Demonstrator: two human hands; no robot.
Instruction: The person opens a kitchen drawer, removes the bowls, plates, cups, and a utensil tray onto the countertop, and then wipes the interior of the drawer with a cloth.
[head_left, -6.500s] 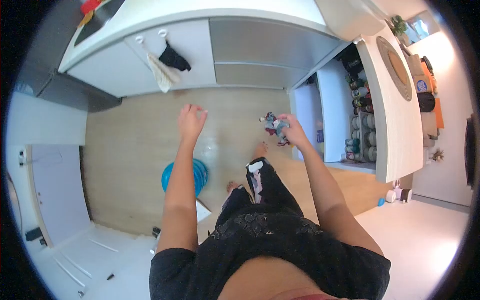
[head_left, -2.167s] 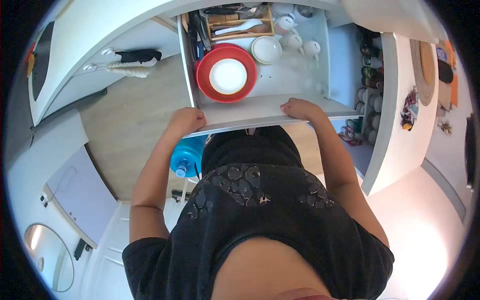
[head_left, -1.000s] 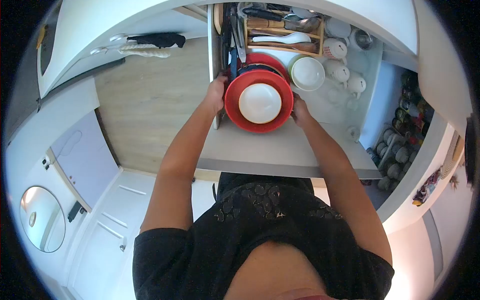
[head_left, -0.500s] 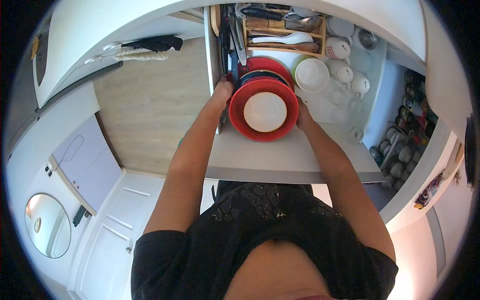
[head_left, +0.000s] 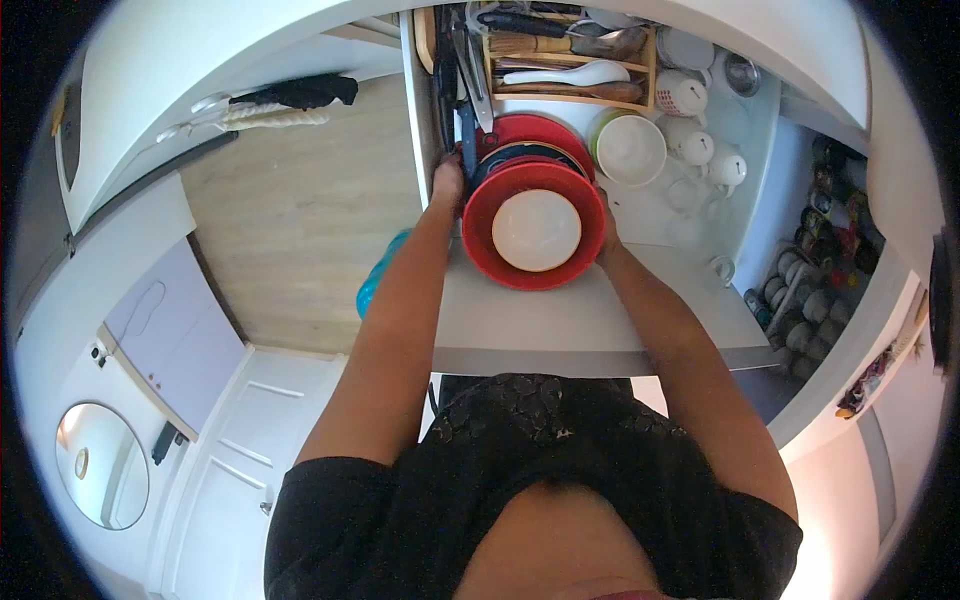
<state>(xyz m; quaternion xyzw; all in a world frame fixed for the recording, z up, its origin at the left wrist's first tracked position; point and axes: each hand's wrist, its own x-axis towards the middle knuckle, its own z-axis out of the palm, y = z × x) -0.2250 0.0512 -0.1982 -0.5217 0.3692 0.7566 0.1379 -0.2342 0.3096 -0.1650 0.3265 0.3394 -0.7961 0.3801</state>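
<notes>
A white bowl point(head_left: 537, 230) sits nested in a red bowl point(head_left: 480, 235), near the front of an open drawer point(head_left: 600, 310). Behind and partly beneath it, dark blue dishes point(head_left: 500, 158) rest on a red plate point(head_left: 520, 123). My left hand point(head_left: 449, 182) is at the left side of the stack, beside the drawer wall, its fingertips largely hidden. On the opposite side, my right hand point(head_left: 607, 228) curls against the red bowl's edge, most of its fingers out of sight behind the rim. A green-and-white bowl point(head_left: 630, 148) stands just right of the stack.
A wooden utensil tray point(head_left: 570, 75) with a white spoon and brushes fills the drawer's back. Knives point(head_left: 470, 80) lie along the left wall. White mugs point(head_left: 690, 142) and glasses line the right. A turquoise object point(head_left: 380, 275) shows beside my left forearm, outside the drawer.
The view has shifted slightly, and more of the turquoise object shows beside my left forearm. Both hands stay at the sides of the stack, which shows little movement within the drawer.
</notes>
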